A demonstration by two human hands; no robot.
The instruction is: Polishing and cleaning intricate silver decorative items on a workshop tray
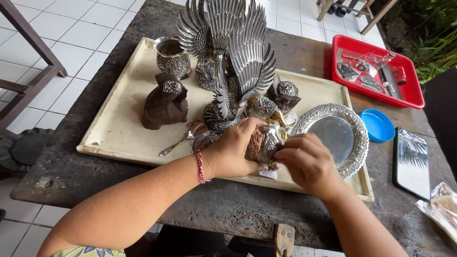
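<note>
**Embossed silver cup held between both my hands, over the near edge of the tray**

The embossed silver cup (263,143) sits between my two hands, just above the front rim of the cream tray (114,133) on the dark desk (238,209). My left hand (232,153) is curled firmly round the cup's left side, carrying it; a red and white thread bracelet (200,166) circles that wrist. My right hand (308,164) lies to the cup's right, fingers bent and pinched against its wall, touching it. I cannot tell whether anything is tucked under those fingers. The cup appears tipped, its long axis leaning away from me toward the winged silver bird statue (233,57). A round silver plate (335,135) lies just beyond my right hand
</note>
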